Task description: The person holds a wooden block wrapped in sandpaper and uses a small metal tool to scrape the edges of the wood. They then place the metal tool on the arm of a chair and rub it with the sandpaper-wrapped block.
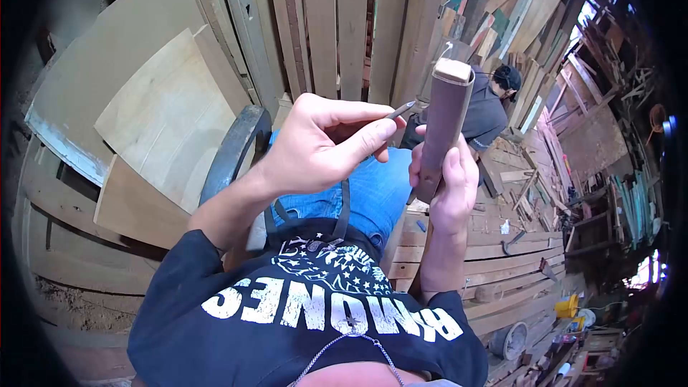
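My left hand [333, 140] is closed in a pinch on a short, dark pencil [401, 110], its pointed tip aimed to the right. Upright in my right hand [455, 183] is a long block wrapped in brown sandpaper [448, 118]. A pale, wood-coloured end shows at the block's top. My right fingers wrap round its lower part. The pencil tip is close to the block's left side, apart from it by a small gap. Both hands are above my lap, in front of my jeans [383, 186].
A co-worker in a dark shirt and cap [484, 111] bends down beyond the block. Plywood sheets [168, 115] lean at the left, beside a dark curved armrest [233, 147]. Wood scraps [523, 190] litter the plank floor; a yellow bucket [566, 307] stands lower right.
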A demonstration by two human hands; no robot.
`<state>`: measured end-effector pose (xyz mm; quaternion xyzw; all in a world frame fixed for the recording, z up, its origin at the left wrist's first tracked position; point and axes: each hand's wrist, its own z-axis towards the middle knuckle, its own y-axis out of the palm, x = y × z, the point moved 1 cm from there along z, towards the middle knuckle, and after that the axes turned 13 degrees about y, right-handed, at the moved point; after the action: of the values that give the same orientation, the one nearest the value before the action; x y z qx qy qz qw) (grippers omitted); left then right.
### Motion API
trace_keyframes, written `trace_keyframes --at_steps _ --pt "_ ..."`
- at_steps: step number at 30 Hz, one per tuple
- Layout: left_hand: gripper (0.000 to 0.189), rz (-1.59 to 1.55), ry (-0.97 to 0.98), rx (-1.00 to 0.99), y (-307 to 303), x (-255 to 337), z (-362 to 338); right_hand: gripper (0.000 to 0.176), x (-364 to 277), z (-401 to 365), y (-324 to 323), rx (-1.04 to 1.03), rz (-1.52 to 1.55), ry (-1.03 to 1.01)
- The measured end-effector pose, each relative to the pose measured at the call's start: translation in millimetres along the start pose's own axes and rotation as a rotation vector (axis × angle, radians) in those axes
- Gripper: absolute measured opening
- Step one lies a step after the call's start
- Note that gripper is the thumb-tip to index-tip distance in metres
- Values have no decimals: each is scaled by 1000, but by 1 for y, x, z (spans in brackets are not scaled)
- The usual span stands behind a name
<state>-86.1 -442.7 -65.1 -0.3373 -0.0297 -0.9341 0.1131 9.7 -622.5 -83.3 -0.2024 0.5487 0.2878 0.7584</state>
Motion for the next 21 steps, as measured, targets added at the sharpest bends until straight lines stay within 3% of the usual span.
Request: trace_keyframes --at_steps 2,4,8,12,16,21 --pt "20 4 -32 -2 -2 3 -2 39 4 1 -3 -9 34 20" --pt "21 -1 -107 16 -4 5 -2 36 2 2 -2 -27 93 -83" --pt "23 0 -148 18 -3 4 -1 45 -2 -2 -5 -9 -54 -18" --pt "23 -38 -190 43 -4 1 -3 53 0 -1 0 98 -146 -105" --pt "23 -37 -202 59 -7 -2 -6 58 -1 -1 -7 76 -104 -91" --pt "23 -36 -224 23 -11 -2 -7 44 -4 3 -7 98 -329 -153"
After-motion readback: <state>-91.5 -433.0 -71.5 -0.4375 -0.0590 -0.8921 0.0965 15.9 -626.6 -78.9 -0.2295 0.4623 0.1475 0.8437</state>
